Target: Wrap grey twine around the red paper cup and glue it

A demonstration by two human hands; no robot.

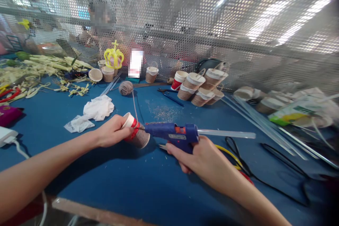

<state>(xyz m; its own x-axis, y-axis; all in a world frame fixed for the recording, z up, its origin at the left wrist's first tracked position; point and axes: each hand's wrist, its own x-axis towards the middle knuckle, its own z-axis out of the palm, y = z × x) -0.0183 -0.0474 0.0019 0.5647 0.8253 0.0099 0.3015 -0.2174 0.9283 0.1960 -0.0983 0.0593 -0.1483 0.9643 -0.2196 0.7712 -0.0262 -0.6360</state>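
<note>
My left hand [115,131] grips a paper cup [140,138] that lies tilted, its white mouth to the upper left. Grey-brown twine wraps the cup's lower part, and a red band shows above it. From the cup a strand of twine [135,104] runs up to a ball of twine [125,88] on the table. My right hand [194,155] is closed around a blue hot glue gun [172,132], whose nozzle meets the cup beside my left fingers. A clear glue stick [226,134] sticks out of the gun's back. Below the gun, pointed metal tips [162,147] show, partly hidden by my right hand.
Several twine-wrapped cups [202,96] stand at the back right, near loose clear glue sticks [267,127]. White crumpled tissue [99,107] lies left of the cup. Black cable [280,190] loops at the right. A perforated metal screen [164,14] closes off the back.
</note>
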